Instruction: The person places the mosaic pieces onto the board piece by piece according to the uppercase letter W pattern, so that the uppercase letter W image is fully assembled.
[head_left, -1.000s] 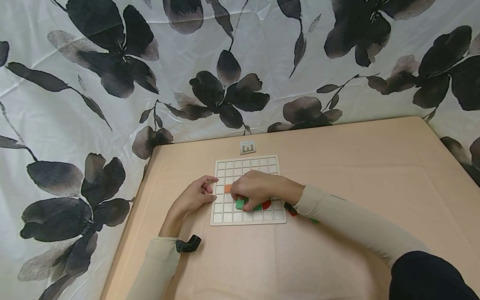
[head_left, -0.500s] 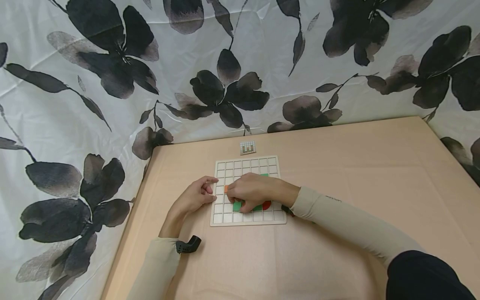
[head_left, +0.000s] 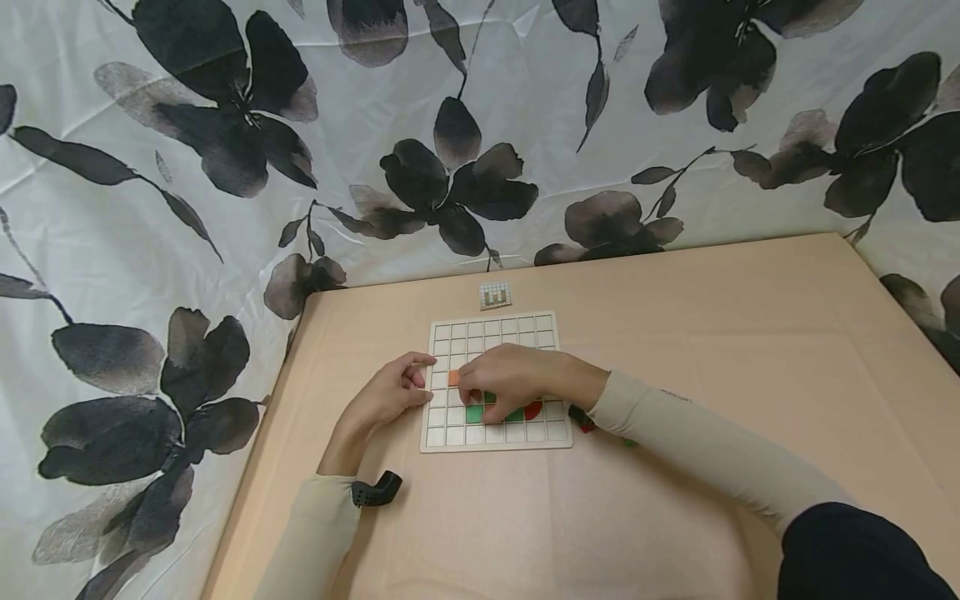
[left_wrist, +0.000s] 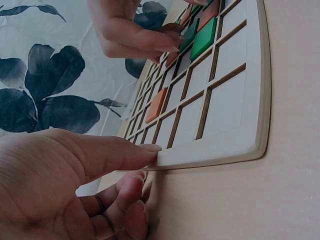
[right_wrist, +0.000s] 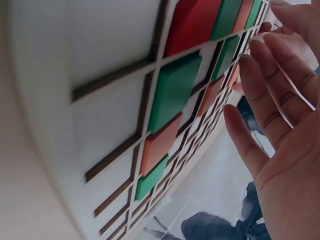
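A pale board [head_left: 450,437] with a raised grid lies on the table. My left hand [head_left: 387,389] is at its left side, thumb [left_wrist: 130,151] laid on the rim and the other fingers loosely bent beside it. Over the middle of the board, my right hand [head_left: 513,373] reaches down with fairly straight fingers [right_wrist: 252,82] close over the tiles. By its thumb are a green square tile [head_left: 474,414] and a red rounded tile [head_left: 533,409]. Near its fingertips sits an orange tile [head_left: 453,377]. More green and orange tiles [right_wrist: 160,145] fill cells under the palm.
A small card [head_left: 495,295] with a grid pattern lies behind the board near the table's back edge. A few loose pieces, one green [head_left: 628,442], show under the right sleeve. Floral fabric [head_left: 450,167] hangs behind and left of the wooden table [head_left: 712,333].
The green tile by the right thumb has shifted slightly left and sits in a cell. My right hand moved slightly left and down, then back a little. My left hand stayed at the edge.
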